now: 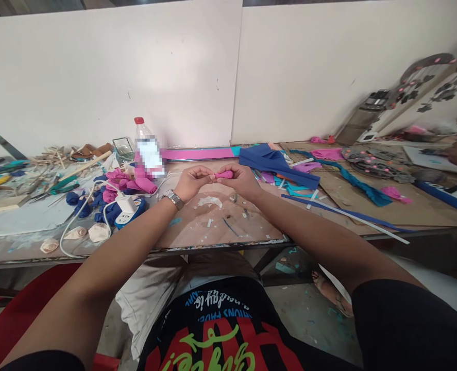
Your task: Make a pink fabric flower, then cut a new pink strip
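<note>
Both hands, left hand (pixel 191 181) & right hand (pixel 241 180), pinch a small pink foam roll (pixel 224 174) above the bench (pixel 220 221); prob. soft, light, squashy, so grip at its ends w/ fingertips.

Pink foam roll (pixel 224 174) held between two hands

The small piece was bright pink, rolled into a short stubby tube lying roughly level above the brown work board. The left hand (pixel 191 181) pinched one end and the right hand (pixel 240 179) the other, fingertips closed round it.
</note>
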Tool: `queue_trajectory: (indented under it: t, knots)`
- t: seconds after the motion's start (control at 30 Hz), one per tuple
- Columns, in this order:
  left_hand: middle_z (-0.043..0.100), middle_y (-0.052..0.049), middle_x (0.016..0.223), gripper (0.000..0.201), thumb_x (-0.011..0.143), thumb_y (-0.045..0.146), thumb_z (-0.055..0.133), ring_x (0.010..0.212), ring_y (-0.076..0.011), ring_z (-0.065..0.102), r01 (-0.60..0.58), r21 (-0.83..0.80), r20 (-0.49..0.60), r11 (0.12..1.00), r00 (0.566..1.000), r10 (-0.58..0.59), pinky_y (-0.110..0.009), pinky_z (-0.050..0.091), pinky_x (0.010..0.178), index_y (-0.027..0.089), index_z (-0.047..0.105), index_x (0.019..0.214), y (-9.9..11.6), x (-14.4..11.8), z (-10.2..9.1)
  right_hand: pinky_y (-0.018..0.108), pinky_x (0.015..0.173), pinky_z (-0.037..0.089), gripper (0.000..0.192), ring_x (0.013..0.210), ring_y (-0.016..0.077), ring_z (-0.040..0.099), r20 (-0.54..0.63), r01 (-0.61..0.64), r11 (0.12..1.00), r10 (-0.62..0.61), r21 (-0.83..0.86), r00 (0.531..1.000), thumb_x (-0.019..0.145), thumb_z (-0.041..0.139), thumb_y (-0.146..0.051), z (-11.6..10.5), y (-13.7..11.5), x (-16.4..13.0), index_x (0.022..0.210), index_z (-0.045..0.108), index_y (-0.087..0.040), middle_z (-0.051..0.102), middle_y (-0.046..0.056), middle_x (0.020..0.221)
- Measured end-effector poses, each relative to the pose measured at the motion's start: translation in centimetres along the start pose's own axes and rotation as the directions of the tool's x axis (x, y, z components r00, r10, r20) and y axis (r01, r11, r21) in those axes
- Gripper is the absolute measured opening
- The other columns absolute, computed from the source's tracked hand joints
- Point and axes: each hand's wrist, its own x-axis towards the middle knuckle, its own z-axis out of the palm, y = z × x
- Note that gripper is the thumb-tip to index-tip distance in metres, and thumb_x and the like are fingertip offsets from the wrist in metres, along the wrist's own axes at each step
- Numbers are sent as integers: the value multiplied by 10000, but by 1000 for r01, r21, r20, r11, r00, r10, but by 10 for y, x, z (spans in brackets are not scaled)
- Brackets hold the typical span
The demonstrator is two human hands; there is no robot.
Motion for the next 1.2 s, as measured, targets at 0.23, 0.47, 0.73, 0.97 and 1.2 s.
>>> queue_trajectory:
  t: [0.23, 0.47, 0.73, 0.97, 1.2]
  knots:
    - [744, -33, 825, 359, 680, 434, 889, 757, -142, 677, -14, -43, -6, 999, 1000, 13, -300, 532, 769, 160, 731, 850, -2, 1, -2, 374, 824, 591, 440, 796, 190, 702, -5, -13, 991, 14, 132, 1000, 595, 925, -431, 0, -1, 0, 908, 719, -199, 743, 16, 855]
    - [740, -14, 777, 406, 618, 422, 927, 715, -128, 677, 9, -168, -24, 986, 1000, -13, -310, 547, 774, 148, 705, 820, 5, 2, 3, 363, 825, 608, 446, 833, 186, 700, 11, -19, 984, 17, 176, 1000, 616, 921, -421, -1, -9, 4, 944, 705, -209, 734, 7, 880]
    - [749, -5, 774, 453, 560, 402, 961, 723, -121, 691, 45, -316, -45, 948, 997, -63, -317, 550, 811, 151, 697, 829, 14, 1, 6, 321, 811, 592, 522, 849, 162, 683, 6, -40, 982, 40, 185, 999, 618, 920, -373, 3, -28, 8, 1059, 688, -217, 721, -2, 925]
    - [759, -39, 838, 525, 645, 487, 909, 780, -156, 724, 70, -393, -2, 917, 997, -77, -316, 550, 814, 168, 659, 979, 10, 2, 5, 329, 786, 588, 429, 797, 153, 670, 13, -8, 983, 6, 185, 1000, 646, 909, -342, 1, -32, 11, 1012, 724, -215, 730, -5, 881]
    - [744, -66, 789, 609, 774, 686, 716, 641, -163, 700, 200, -268, 116, 943, 978, -174, -300, 538, 679, 167, 612, 1075, -8, 5, -3, 314, 656, 569, 523, 648, 129, 614, -34, 67, 996, -65, 59, 997, 659, 901, -363, 1, -55, 36, 1105, 658, -236, 715, -5, 836]
